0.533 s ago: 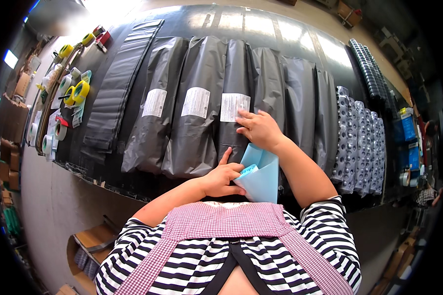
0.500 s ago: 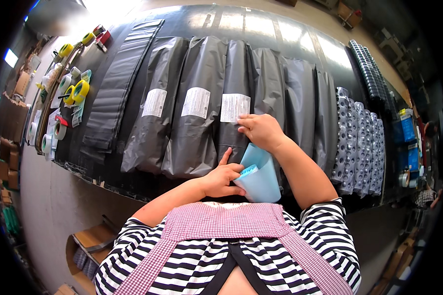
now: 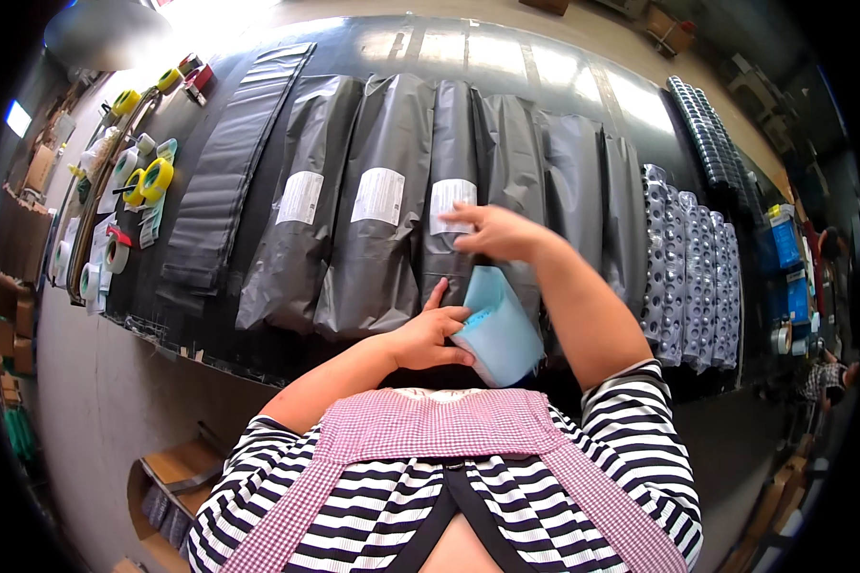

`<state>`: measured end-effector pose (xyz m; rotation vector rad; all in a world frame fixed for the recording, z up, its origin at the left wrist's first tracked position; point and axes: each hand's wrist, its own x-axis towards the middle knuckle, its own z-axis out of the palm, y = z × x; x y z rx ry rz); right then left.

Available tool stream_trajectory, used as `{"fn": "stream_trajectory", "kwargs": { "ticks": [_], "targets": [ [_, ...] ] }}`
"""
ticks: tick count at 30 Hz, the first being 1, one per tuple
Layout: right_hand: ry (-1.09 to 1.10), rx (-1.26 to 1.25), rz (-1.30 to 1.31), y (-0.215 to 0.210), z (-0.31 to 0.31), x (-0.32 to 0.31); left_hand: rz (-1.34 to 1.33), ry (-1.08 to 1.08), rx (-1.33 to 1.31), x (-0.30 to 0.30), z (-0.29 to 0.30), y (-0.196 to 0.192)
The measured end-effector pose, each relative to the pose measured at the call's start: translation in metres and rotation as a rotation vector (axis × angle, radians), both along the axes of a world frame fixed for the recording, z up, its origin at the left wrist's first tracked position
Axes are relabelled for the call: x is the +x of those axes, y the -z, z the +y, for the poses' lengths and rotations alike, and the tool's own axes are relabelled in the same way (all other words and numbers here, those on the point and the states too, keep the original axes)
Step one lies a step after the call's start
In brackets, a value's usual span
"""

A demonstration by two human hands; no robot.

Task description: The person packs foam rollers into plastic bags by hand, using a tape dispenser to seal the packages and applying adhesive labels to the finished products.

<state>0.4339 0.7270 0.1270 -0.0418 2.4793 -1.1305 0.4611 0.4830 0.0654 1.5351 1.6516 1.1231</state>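
My left hand (image 3: 432, 336) grips a folded strip of light blue label backing (image 3: 499, 336) with fingers and thumb, one finger stretched up along the bag beside it. Over the third grey plastic mailing bag (image 3: 454, 124) reaches my right hand (image 3: 492, 232), its fingers apart and slightly blurred. Beneath those fingers lies a white printed label (image 3: 446, 196), partly covered by them. Two more grey bags to the left carry labels of the same kind, one label (image 3: 300, 197) on the far one and another label (image 3: 378, 195) on the nearer one. The grey bags (image 3: 516, 153) to the right show no labels.
Flat empty grey bags (image 3: 229, 172) lie stacked at the left of the black table (image 3: 373, 43). Yellow tape rolls (image 3: 156, 179) sit by the left edge. Bubble-wrapped rolls (image 3: 693, 277) stand in a row at right. A cardboard box (image 3: 182, 470) is below the table.
My right hand has risen slightly from the label's lower edge to over its face, with the fingers spreading. My left hand and the blue strip shift only a little.
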Motion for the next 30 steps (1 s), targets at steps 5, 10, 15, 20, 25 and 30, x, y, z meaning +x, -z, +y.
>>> {"fn": "stream_trajectory", "kwargs": {
  "ticks": [5, 10, 15, 20, 25, 30],
  "targets": [
    [0.56, -0.443, 0.564, -0.076, 0.016, 0.1, -0.542, -0.366, 0.074, 0.004, -0.005, -0.028],
    [-0.161, 0.334, 0.939, -0.074, -0.051, 0.171, -1.072, -0.473, 0.04, 0.004, 0.017, -0.067],
    [0.223, 0.011, 0.988, -0.034, -0.03, 0.166, -1.188, -0.325, 0.069, 0.011, 0.018, -0.075],
    [0.425, -0.274, 0.877, -0.026, -0.017, 0.167, -0.797, -0.422, 0.074, 0.029, 0.032, -0.074],
    [0.354, 0.155, 1.1, -0.041, -0.02, 0.179, -0.752, -0.406, 0.122, 0.032, 0.028, -0.077],
    [0.261, 0.347, 1.087, -0.047, -0.02, 0.181, -0.667, -0.399, 0.123, 0.033, 0.025, -0.081]
  ]
}}
